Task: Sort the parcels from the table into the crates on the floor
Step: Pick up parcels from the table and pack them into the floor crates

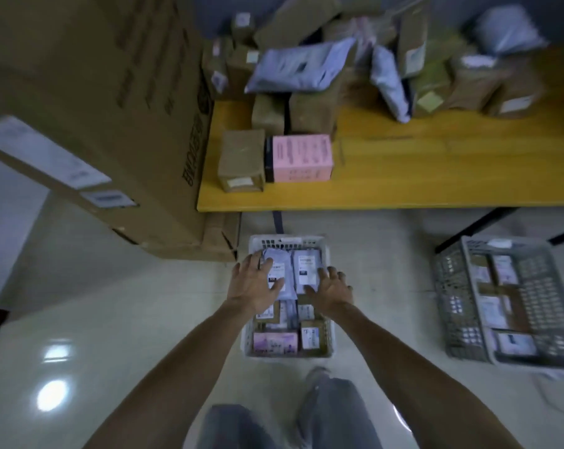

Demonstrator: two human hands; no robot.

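Observation:
A white crate (pixel 330 325) stands on the floor below the table's front edge, full of small parcels. Two grey mailer bags lie side by side at its far end. My left hand (pixel 254 283) spreads over the left bag (pixel 279 268), fingers extended and touching it. My right hand (pixel 330 288) hovers with spread fingers at the near edge of the right bag (pixel 306 265). Neither hand holds anything. On the yellow table (pixel 403 176) a pink box (pixel 301 158) and a brown box (pixel 240 160) sit near the front left, with a pile of brown boxes and grey bags behind.
A second grey crate (pixel 452 299) holding several parcels stands on the floor at the right. A large cardboard carton (pixel 112 108) rises at the left beside the table. My legs (pixel 306 416) are just behind the white crate. Glossy floor spreads to the left.

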